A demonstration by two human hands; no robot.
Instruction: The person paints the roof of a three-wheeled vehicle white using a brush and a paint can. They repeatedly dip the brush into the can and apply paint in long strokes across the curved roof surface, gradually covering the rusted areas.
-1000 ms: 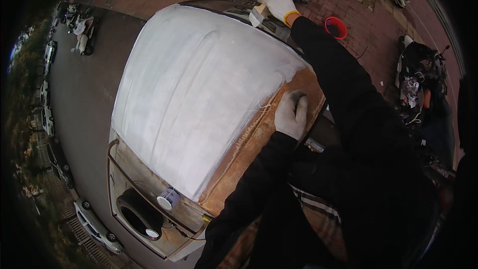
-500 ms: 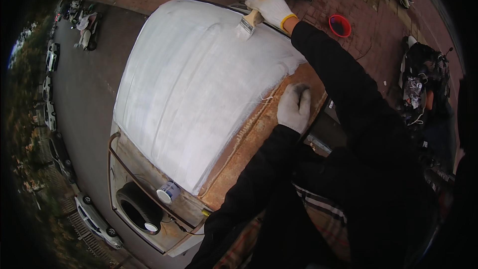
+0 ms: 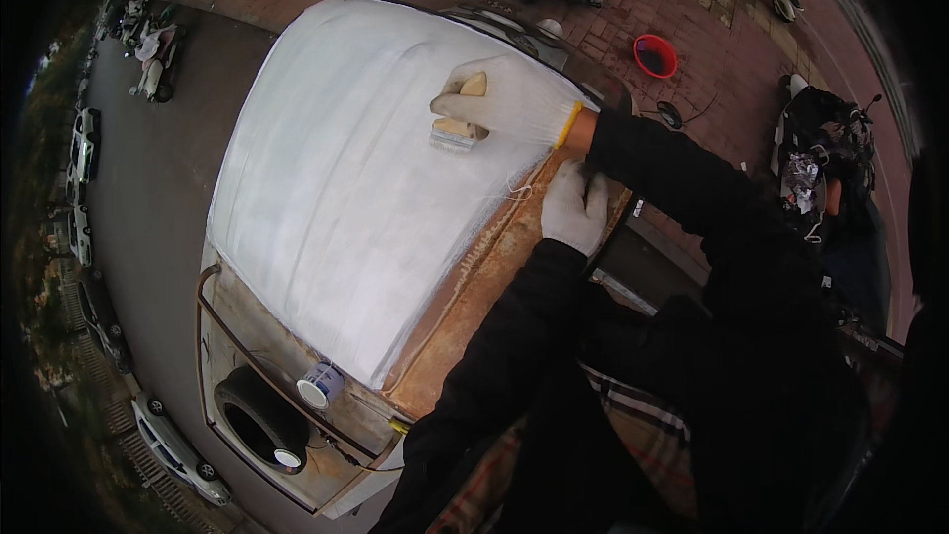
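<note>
While the right hand [image 3: 506,99] grips a brush [image 3: 453,137] at the roof's [image 3: 336,178] one o'clock, white coating [image 3: 326,247] covers most; a rusty strip [image 3: 479,311] toward four lies uncoated under the curled left hand [image 3: 573,210], contents hidden.

Here's the brush [image 3: 453,141] over the roof [image 3: 336,178], in the right hand [image 3: 509,104] — left hand [image 3: 576,206] nearer, down on the roof's edge. Lower left, a can [image 3: 320,386] beside a tyre [image 3: 281,413] — upper right, a bucket [image 3: 671,57] on the paving [image 3: 603,35].
</note>
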